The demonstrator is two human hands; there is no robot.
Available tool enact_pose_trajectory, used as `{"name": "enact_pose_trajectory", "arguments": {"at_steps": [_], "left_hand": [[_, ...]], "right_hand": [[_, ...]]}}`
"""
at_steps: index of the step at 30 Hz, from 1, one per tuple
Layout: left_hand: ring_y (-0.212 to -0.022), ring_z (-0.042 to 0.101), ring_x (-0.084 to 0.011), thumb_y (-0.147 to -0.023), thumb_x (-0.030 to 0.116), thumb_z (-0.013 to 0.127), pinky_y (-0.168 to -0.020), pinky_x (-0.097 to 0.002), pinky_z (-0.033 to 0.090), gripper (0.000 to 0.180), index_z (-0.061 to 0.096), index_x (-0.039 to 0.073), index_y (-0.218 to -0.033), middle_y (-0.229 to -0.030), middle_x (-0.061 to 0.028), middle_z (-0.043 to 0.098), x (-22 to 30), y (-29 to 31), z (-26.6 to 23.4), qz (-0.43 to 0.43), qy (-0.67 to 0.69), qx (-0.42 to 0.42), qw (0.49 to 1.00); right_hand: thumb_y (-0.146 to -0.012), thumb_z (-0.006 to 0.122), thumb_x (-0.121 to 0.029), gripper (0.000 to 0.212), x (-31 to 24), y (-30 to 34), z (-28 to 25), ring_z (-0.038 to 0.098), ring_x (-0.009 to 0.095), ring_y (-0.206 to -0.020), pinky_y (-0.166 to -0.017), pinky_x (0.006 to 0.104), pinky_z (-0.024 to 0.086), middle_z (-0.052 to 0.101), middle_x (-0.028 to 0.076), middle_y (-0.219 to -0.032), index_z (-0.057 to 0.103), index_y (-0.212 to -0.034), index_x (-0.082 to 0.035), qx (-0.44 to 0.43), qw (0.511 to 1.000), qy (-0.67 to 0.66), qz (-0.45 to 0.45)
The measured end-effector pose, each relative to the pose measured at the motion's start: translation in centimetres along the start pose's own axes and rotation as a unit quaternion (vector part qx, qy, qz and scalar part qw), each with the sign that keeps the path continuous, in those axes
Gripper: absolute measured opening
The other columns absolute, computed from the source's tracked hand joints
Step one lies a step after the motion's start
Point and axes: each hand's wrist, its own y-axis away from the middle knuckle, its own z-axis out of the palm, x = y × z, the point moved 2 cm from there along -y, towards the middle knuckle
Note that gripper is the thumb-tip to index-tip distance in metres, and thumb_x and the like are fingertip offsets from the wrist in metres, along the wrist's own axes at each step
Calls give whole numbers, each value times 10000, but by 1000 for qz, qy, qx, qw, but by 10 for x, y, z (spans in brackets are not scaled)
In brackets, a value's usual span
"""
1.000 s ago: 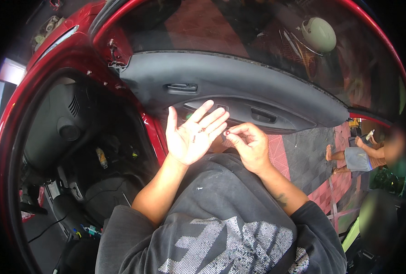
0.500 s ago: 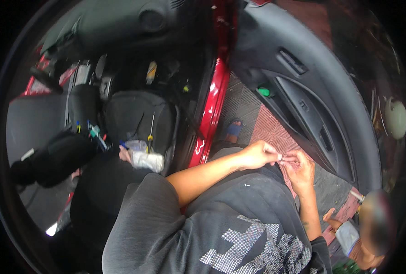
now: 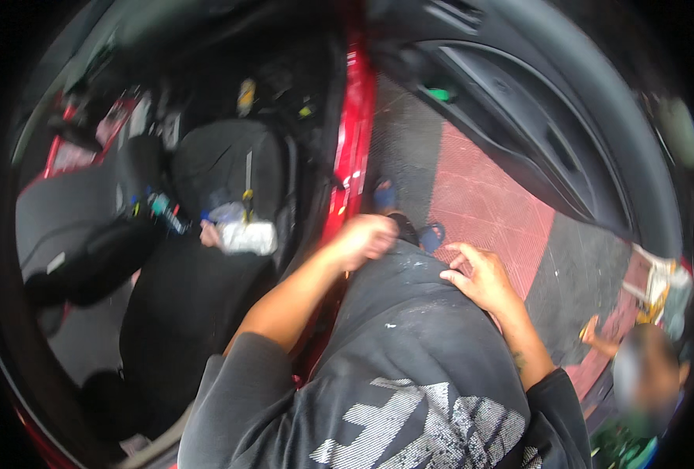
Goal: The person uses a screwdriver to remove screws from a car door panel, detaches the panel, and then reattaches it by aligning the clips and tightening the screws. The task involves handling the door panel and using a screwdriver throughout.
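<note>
Hands (image 3: 364, 241) (image 3: 484, 281) now apart, dark clothing (image 3: 416, 275) between

White-flecked dark clothing (image 3: 421, 301) drapes near the car's glossy red door sill (image 3: 355, 117).

The dark interior of a car takes up the left side, where a black seat (image 3: 226, 152) sits behind a deeply shadowed footwell (image 3: 296, 59). A red door sill (image 3: 355, 117) separates the cabin from the floor (image 3: 491, 187), whose textured surface shows a broad red band between dark grey stretches. At the upper right, the door's dark grey inner panel (image 3: 632, 168) curves over that floor. Pale light glints along the glossy red sill.
</note>
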Motion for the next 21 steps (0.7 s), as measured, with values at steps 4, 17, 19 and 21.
{"name": "enact_pose_trajectory", "arguments": {"at_steps": [4, 17, 19, 21], "left_hand": [[-468, 337, -69, -936, 264, 654, -411, -242, 233, 203, 555, 188, -776, -657, 65, 465, 43, 33, -127, 105, 30, 401, 909], [-1112, 676, -476, -962, 144, 514, -981, -526, 498, 274, 562, 27, -1205, -1124, -276, 715, 69, 95, -392, 60, -575, 541, 611], [-1180, 665, -468, -977, 159, 513, -990, -538, 508, 306, 514, 29, -1254, -1213, -305, 697, 75, 95, -385, -20, -611, 535, 583], [-1181, 666, -468, -981, 165, 518, -1003, -535, 508, 299, 513, 25, -1246, -1220, -306, 695, 60, 86, -394, -46, -608, 516, 602]], "right_hand": [[-887, 798, -255, 443, 44, 71, -1, 738, 347, -929, -825, 438, 583, 771, 127, -979, 661, -1267, -75, 102, 989, 21, 103], [-846, 834, -288, 434, 164, 340, 147, 748, 286, -829, -767, 409, 585, 764, 156, -905, 713, -1167, -22, 178, 836, 42, 518], [-855, 833, -276, 428, 146, 338, 162, 743, 253, -798, -753, 390, 580, 769, 147, -878, 714, -1177, -21, 166, 816, -31, 553], [-867, 827, -255, 413, 128, 333, 173, 734, 225, -778, -745, 372, 573, 768, 140, -856, 711, -1187, -21, 163, 820, -79, 542]]}}
